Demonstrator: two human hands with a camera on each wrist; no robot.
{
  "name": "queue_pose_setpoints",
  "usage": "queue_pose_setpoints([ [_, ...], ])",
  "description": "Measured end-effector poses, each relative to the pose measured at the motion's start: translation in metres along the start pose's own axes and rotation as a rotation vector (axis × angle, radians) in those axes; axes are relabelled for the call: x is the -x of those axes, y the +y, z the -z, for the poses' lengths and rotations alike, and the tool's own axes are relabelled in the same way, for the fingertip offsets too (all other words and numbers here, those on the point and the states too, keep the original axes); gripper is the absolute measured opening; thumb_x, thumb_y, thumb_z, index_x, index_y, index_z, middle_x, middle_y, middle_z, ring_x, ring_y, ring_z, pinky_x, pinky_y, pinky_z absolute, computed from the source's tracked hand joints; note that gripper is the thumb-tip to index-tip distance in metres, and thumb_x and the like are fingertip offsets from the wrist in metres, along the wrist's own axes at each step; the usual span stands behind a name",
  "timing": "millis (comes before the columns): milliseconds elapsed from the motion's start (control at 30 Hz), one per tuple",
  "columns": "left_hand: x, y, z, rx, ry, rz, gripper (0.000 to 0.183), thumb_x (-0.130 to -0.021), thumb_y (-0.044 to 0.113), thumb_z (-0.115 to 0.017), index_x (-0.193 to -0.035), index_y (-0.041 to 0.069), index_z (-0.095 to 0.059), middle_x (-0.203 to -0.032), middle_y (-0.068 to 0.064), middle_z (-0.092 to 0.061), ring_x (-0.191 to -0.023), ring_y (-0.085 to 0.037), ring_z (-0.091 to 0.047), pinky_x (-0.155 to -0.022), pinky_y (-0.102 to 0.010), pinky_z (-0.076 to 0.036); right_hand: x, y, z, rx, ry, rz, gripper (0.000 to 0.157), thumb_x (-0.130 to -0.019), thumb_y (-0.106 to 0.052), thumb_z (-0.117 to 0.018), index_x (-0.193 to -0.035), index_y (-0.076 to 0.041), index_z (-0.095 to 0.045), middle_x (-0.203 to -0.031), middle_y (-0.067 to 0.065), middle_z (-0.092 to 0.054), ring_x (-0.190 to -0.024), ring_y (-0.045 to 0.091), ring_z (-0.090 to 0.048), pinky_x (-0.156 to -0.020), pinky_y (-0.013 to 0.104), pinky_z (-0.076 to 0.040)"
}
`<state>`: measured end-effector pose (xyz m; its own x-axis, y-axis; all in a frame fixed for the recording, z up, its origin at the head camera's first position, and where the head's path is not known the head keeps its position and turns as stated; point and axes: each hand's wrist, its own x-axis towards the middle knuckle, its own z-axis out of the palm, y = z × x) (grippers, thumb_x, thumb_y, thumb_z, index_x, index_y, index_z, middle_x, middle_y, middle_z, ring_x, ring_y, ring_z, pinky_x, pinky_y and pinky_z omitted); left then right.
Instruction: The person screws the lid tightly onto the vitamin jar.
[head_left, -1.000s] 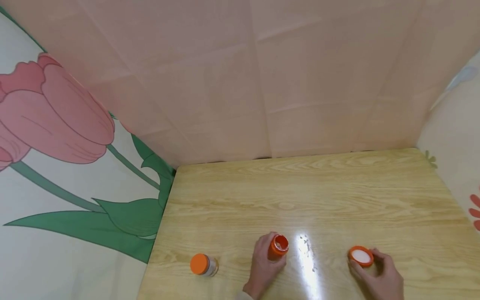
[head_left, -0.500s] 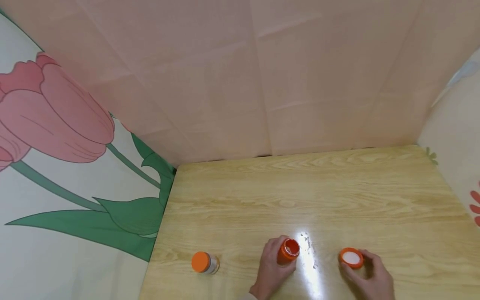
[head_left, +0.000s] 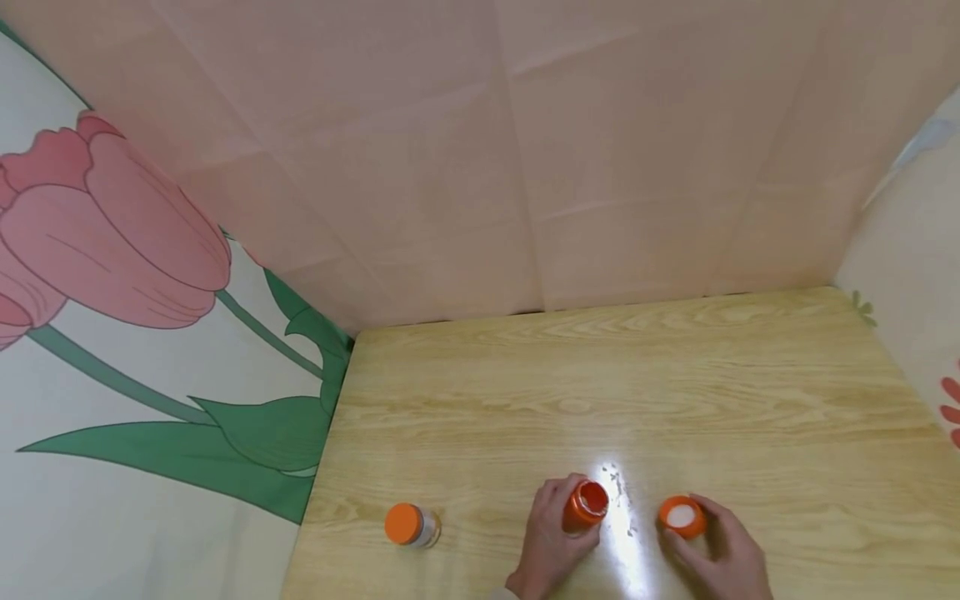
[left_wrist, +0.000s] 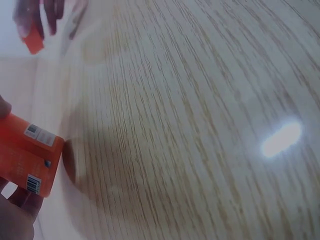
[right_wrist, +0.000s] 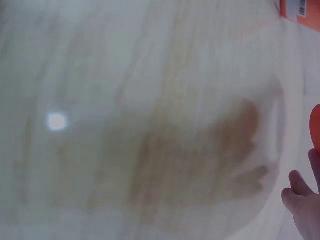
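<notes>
My left hand [head_left: 553, 532] grips an orange-labelled jar [head_left: 586, 508] whose mouth is uncovered and faces up. In the left wrist view the same jar [left_wrist: 31, 154] shows printed barcodes on its label, with the fingers wrapped round its side. To the right of it, my right hand [head_left: 722, 550] pinches an orange screw lid [head_left: 682, 517] between thumb and fingers, its white inner face turned up. At the right wrist view's edge, part of the lid [right_wrist: 315, 127] shows above the fingertips. A gap of bare tabletop separates jar and lid.
A second jar [head_left: 412, 526] with an orange lid in place stands left of my left hand on the wood-grain table [head_left: 600, 375]. A pink cloth [head_left: 450, 167] hangs behind the table, and a tulip-print panel [head_left: 172, 383] borders its left side.
The right hand has carried the lid leftward, tilting it somewhat. My left hand has shifted right with the open jar, so the two are closer together. The capped jar stays put.
</notes>
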<state>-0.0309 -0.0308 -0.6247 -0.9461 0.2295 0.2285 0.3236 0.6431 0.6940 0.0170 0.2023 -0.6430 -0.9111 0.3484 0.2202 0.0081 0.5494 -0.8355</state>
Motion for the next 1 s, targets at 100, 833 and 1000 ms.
queue_pose_setpoints([
  [100, 0.0, 0.001, 0.0, -0.002, 0.004, -0.011, 0.064, -0.073, 0.022, -0.083, -0.131, 0.026, -0.057, -0.112, 0.005, -0.059, -0.101, -0.006, -0.056, -0.081, -0.024, -0.055, -0.004, -0.005, 0.0, -0.02, -0.009, 0.086, 0.066, -0.058, -0.004, -0.09, -0.119, 0.0, -0.064, -0.117, -0.046, -0.037, -0.11, -0.032, -0.032, -0.093, -0.008, -0.021],
  [833, -0.002, 0.006, 0.001, -0.065, 0.027, -0.165, 0.072, -0.072, 0.023, -0.085, -0.134, 0.012, -0.05, -0.117, 0.0, -0.062, -0.104, -0.01, -0.061, -0.089, -0.022, -0.054, -0.012, -0.044, -0.002, -0.065, -0.151, 0.196, 0.068, -0.057, -0.007, -0.093, -0.118, -0.005, -0.064, -0.116, -0.023, -0.058, -0.112, -0.025, -0.039, -0.094, -0.004, -0.024],
  [1000, -0.002, 0.007, -0.001, -0.103, 0.043, -0.195, 0.069, -0.07, 0.025, -0.086, -0.127, 0.009, -0.051, -0.112, 0.0, -0.062, -0.099, -0.009, -0.061, -0.086, -0.019, -0.053, -0.014, -0.046, -0.003, -0.099, -0.163, 0.279, 0.072, -0.055, -0.002, -0.092, -0.122, -0.005, -0.065, -0.118, -0.014, -0.063, -0.116, -0.022, -0.042, -0.099, -0.002, -0.026],
])
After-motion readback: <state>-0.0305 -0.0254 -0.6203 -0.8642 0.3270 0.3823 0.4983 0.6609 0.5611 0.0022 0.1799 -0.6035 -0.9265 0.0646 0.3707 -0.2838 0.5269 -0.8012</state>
